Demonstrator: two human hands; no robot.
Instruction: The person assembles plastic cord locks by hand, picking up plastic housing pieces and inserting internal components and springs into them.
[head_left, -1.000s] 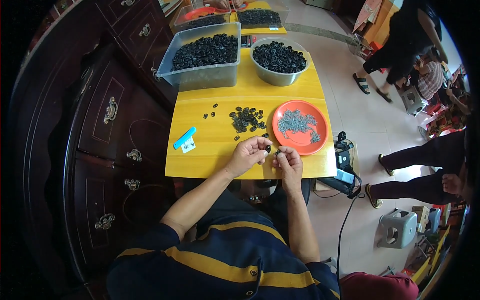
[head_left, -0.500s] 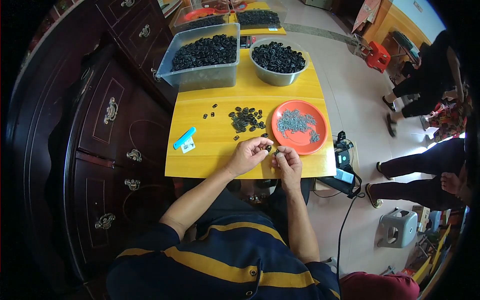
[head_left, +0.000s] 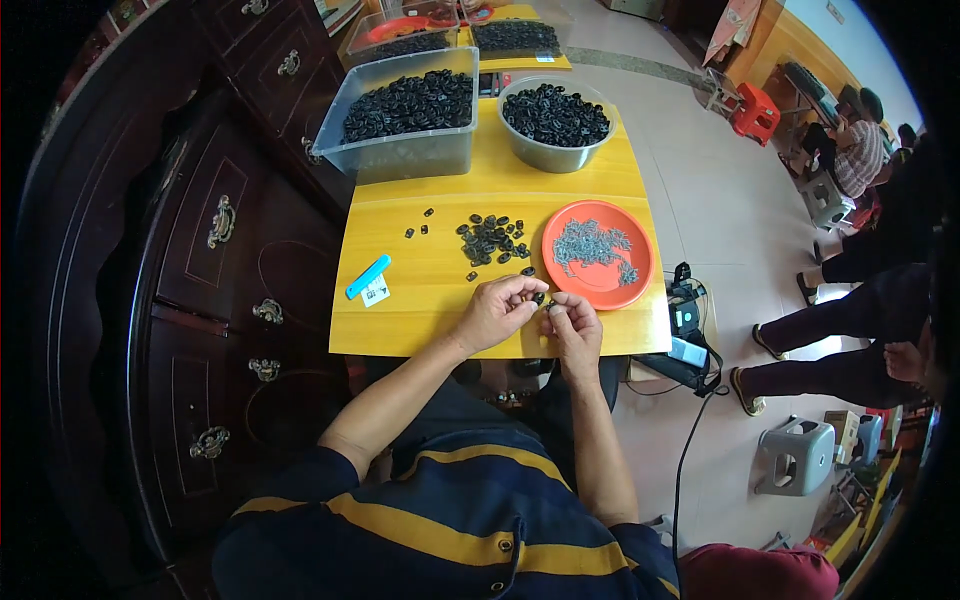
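Near the front edge of the yellow table, my left hand (head_left: 500,310) pinches a small black oval piece (head_left: 539,298) between thumb and fingertips. Close beside it, my right hand (head_left: 575,327) is closed in a pinch; what sits in its fingertips is too small to make out. Beyond my hands lies a loose pile of black oval pieces (head_left: 490,238), with a few single ones apart to its left. An orange-red plate (head_left: 561,282) at the right carries many small grey metal-looking parts (head_left: 592,245).
A clear rectangular bin (head_left: 400,157) and a round tub (head_left: 560,157), both filled with black pieces, stand at the table's far side. A blue-handled tool (head_left: 369,277) lies on the left. Dark drawers (head_left: 215,300) flank the table. People and a grey stool (head_left: 797,455) are at right.
My hands stay almost in place, with only a slight shift of the right fingertips. At the far right, a standing person has moved, uncovering a seated person behind.
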